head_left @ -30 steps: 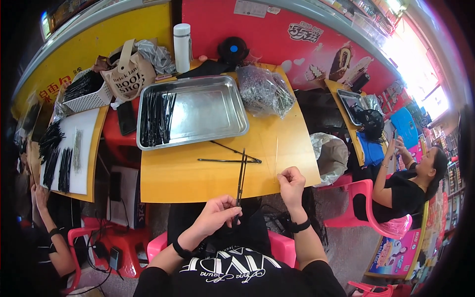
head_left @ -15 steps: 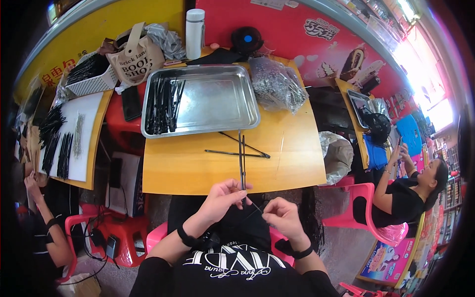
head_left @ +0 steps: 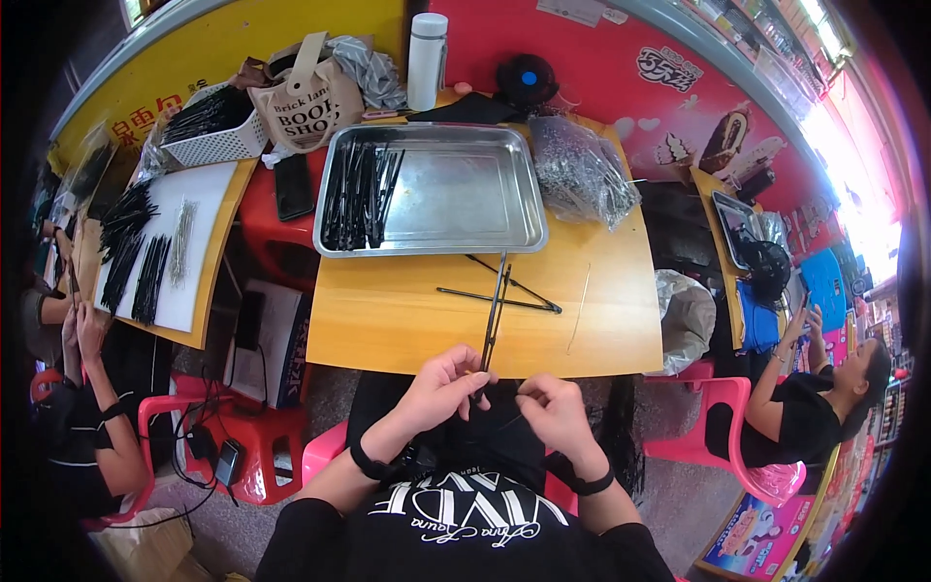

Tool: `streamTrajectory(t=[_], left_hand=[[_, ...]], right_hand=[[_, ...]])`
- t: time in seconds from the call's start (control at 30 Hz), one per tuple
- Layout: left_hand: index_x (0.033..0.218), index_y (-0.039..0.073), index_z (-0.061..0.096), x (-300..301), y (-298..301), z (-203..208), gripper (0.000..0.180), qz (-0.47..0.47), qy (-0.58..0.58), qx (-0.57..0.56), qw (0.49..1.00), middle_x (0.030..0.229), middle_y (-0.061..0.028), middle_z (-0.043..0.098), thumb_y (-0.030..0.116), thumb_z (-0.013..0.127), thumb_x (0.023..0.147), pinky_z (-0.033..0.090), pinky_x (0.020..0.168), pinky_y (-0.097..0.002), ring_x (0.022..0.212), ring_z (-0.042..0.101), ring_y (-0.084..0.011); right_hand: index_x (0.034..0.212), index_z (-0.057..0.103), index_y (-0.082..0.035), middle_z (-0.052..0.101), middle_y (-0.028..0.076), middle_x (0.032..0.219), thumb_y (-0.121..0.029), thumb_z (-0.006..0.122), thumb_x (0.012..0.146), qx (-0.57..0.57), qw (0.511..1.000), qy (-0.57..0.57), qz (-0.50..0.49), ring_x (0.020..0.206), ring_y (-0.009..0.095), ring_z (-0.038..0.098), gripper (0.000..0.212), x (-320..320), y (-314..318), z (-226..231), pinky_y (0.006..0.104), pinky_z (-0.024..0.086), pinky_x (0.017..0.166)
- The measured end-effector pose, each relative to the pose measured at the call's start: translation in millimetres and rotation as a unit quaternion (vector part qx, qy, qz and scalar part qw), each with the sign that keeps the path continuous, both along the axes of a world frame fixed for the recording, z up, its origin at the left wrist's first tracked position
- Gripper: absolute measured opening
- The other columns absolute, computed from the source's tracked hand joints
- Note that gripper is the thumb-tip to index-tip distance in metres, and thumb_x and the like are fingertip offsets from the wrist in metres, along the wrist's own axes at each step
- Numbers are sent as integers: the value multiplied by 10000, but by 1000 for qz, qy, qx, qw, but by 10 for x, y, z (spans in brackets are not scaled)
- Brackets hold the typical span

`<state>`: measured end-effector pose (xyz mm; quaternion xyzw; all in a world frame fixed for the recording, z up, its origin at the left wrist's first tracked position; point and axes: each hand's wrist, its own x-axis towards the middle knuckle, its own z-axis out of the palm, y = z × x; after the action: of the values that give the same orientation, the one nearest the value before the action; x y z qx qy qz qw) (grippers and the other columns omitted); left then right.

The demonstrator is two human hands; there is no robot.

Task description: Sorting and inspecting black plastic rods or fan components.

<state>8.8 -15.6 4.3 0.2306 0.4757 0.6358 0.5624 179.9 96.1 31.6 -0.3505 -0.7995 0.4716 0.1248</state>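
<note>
Brightly lit, upper R blown out, sheen on tray (head_left: 456, 199), edges bent w/ dark rim.

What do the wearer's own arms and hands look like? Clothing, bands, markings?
Left hand and right hand ungloved, forearms uncovered. Plain black left wristband and right wristband. Short black sleeves, part of a black shirt with white lettering across it. No cables on either arm.

Tote bag (head_left: 308, 114): dark words, readable. Black T-shirt (head_left: 417, 558): white lettering, upside down. Yellow wall panel (head_left: 223, 63): red characters. Red wall panel (head_left: 582, 73): stylised outlined lettering. Pink poster (head_left: 761, 533), lower right: text, too small.
</note>
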Motion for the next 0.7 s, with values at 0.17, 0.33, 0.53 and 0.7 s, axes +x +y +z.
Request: streamTrajectory(t=[0.17,0.33,0.53,0.7], left_hand=[[983,4,542,-47,-76,-7,101,-45,-8,30,998,900,-78,629,8,571,887,489,551,-216,728,652,-156],[979,29,541,-2,-103,-26,168,-46,-32,29,998,885,-45,616,-9,625,839,469,580,-213,721,634,-122],[971,28,552,-58,-154,-74,208,-51,-40,32,997,874,-54,629,-53,650,807,486,583,-207,747,662,-154],[979,17,557,-62,-126,-46,206,-46,-71,48,995,890,-73,644,-61,647,810,497,585,-207,754,667,-157]], right_hand=[[898,560,1,626,64,755,34,590,834,-162,953,209,-150,618,101,595,77,-131,76,12,202,450,541],[917,554,-17,646,87,819,22,611,850,-291,875,350,-168,701,139,638,96,-404,32,-56,213,458,591],[921,558,-20,644,89,807,30,586,858,-413,822,370,-130,697,163,642,85,-430,10,-19,233,468,597],[914,560,-20,636,85,797,27,584,860,-400,829,362,-146,677,166,633,75,-445,-49,-109,244,474,597]])
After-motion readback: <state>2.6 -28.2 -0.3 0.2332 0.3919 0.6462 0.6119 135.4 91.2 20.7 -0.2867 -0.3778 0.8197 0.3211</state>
